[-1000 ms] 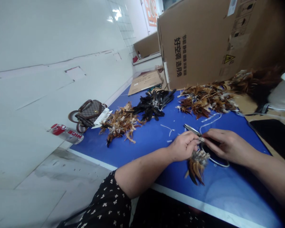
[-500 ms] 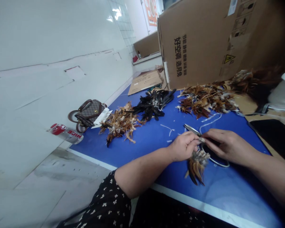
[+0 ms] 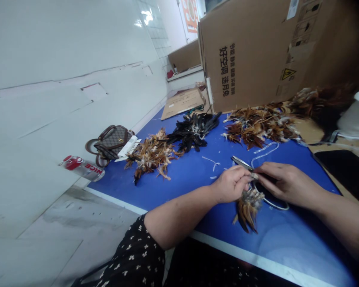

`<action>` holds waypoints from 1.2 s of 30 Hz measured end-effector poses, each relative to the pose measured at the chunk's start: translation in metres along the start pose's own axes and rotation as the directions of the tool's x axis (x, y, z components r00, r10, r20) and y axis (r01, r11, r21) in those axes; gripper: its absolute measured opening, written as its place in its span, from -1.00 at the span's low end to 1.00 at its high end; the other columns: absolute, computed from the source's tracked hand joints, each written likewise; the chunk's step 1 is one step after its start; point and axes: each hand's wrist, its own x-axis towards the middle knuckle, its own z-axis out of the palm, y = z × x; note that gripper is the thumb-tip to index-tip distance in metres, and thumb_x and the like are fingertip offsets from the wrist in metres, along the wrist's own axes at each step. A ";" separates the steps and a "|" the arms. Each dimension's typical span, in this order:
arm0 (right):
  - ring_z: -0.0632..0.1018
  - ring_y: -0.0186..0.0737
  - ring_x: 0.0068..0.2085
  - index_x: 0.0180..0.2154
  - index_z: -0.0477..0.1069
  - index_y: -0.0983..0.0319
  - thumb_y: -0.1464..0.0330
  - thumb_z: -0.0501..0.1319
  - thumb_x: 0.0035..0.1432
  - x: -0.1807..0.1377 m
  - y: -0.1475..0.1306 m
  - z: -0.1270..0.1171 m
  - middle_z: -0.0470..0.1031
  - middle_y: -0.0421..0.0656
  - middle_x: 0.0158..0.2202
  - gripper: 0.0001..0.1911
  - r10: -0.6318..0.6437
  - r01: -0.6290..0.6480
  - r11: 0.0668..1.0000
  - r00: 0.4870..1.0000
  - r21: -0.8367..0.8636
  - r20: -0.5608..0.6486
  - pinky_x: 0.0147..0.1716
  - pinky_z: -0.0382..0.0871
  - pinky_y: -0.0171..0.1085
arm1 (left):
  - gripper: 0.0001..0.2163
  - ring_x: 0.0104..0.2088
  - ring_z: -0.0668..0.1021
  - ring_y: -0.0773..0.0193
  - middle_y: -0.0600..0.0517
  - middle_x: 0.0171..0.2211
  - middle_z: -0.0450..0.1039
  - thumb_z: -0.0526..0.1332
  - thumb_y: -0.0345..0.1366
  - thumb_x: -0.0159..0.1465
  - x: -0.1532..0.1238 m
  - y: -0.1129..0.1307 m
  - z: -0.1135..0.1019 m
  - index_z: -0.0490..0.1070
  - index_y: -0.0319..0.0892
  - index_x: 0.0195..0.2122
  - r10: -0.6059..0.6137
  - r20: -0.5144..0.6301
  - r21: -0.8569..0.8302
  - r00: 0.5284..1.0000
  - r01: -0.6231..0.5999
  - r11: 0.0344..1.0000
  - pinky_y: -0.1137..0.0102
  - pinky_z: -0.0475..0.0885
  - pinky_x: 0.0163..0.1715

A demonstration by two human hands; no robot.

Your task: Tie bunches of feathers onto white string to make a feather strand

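Observation:
Above the blue table [image 3: 185, 199], my left hand [image 3: 231, 184] is closed on a bunch of brown and black feathers [image 3: 248, 211], whose tips hang down below the fingers. My right hand [image 3: 287, 184] meets it at the top of the bunch, thumb and fingers pinched at the pale bound end. A white cord [image 3: 277, 206] loops out below my right hand; just what those fingertips grip is too small to make out. Right behind my hands lie scissors [image 3: 241, 162], their handles hidden. Another piece of white string [image 3: 267, 149] curves on the table beyond.
Piles of brown feathers [image 3: 154, 153], black feathers [image 3: 196, 129] and reddish-brown feathers [image 3: 257, 123] lie across the table's far side. A large cardboard box [image 3: 257, 59] stands behind them. To the left are a handbag [image 3: 115, 141] and a bottle [image 3: 83, 167]; a white cup [image 3: 357, 113] stands right.

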 end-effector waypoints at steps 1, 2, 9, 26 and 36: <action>0.65 -0.15 -0.34 -0.07 0.55 0.14 0.32 0.21 0.58 0.000 0.000 0.000 0.63 -0.13 -0.29 -0.86 0.001 -0.001 1.000 1.000 -0.002 0.002 -0.32 0.44 -0.22 | -0.80 -0.20 0.65 0.12 -0.01 -0.40 0.54 0.16 -0.25 0.60 0.000 0.000 0.000 0.47 -0.12 -0.20 0.005 -0.005 -0.006 1.000 -0.005 1.000 0.13 0.62 0.07; 0.64 -0.15 -0.34 -0.08 0.55 0.14 0.32 0.21 0.58 0.000 -0.001 0.000 0.63 -0.13 -0.29 -0.86 0.001 -0.001 1.000 1.000 -0.003 0.002 -0.32 0.44 -0.22 | -0.80 -0.20 0.65 0.11 -0.01 -0.41 0.54 0.16 -0.25 0.60 0.000 -0.001 0.001 0.48 -0.12 -0.20 0.013 -0.012 -0.013 1.000 -0.013 1.000 0.12 0.62 0.07; 0.63 -0.18 -0.35 -0.07 0.54 0.15 0.33 0.21 0.58 0.000 0.000 -0.001 0.62 -0.14 -0.30 -0.87 -0.012 0.012 1.000 1.000 -0.008 -0.001 -0.32 0.43 -0.23 | -0.77 -0.23 0.64 0.12 -0.01 -0.43 0.57 0.15 -0.20 0.60 0.000 -0.001 0.002 0.49 -0.13 -0.18 0.006 -0.009 -0.006 1.000 -0.006 1.000 0.11 0.61 0.05; 0.61 -0.18 -0.35 -0.11 0.57 0.18 0.30 0.20 0.60 0.000 -0.001 -0.001 0.62 -0.11 -0.32 -0.80 0.041 -0.041 0.999 0.999 0.001 0.030 -0.32 0.43 -0.22 | -0.83 -0.23 0.64 0.13 -0.01 -0.42 0.56 0.19 -0.27 0.56 0.001 0.005 -0.002 0.49 -0.11 -0.20 0.012 -0.019 -0.043 1.000 -0.012 0.999 0.14 0.59 0.04; 0.61 -0.18 -0.33 -0.10 0.57 0.19 0.30 0.20 0.60 -0.001 0.001 0.000 0.61 -0.11 -0.31 -0.80 0.037 -0.037 0.999 0.999 -0.015 0.039 -0.29 0.42 -0.22 | -0.80 -0.25 0.61 0.15 0.00 -0.42 0.56 0.16 -0.24 0.59 0.001 0.003 -0.001 0.47 -0.12 -0.20 0.042 -0.027 -0.032 0.999 -0.043 0.999 0.16 0.59 0.04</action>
